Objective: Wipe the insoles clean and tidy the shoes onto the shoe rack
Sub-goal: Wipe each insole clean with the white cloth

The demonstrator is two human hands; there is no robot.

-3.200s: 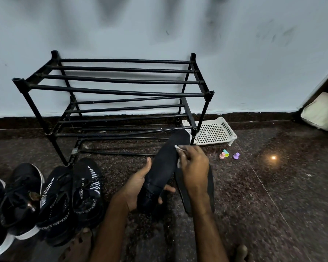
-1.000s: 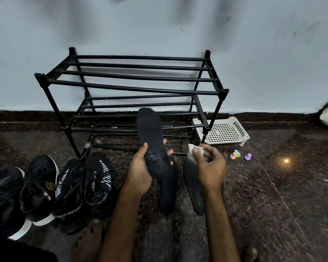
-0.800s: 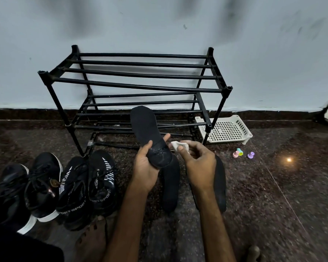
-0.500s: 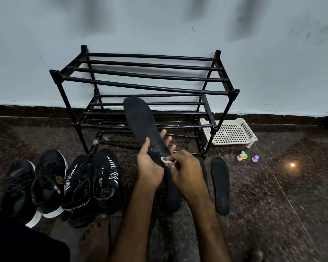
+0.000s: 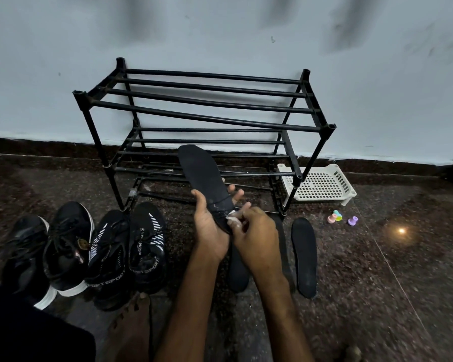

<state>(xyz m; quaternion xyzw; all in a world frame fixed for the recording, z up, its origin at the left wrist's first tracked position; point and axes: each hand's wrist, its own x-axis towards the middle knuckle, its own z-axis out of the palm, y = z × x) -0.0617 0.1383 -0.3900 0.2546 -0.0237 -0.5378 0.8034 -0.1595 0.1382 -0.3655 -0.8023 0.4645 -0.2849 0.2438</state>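
Four shoes (image 5: 107, 257) in row on floor (image 5: 377, 283), far left. Rack (image 5: 202, 118) behind them, mid-frame. Left hand (image 5: 209, 231) grips heel end of insole (image 5: 202, 173); toe end tilted up in front of rack's lower rails. Right hand (image 5: 256, 236) pinches white wipe (image 5: 232, 219) against insole heel. Under hands, second insole (image 5: 238, 275) flat on floor; third insole (image 5: 304, 257) just right of right arm. White tray (image 5: 322, 184) beside rack's right leg, small coloured bits (image 5: 335, 216) near it.
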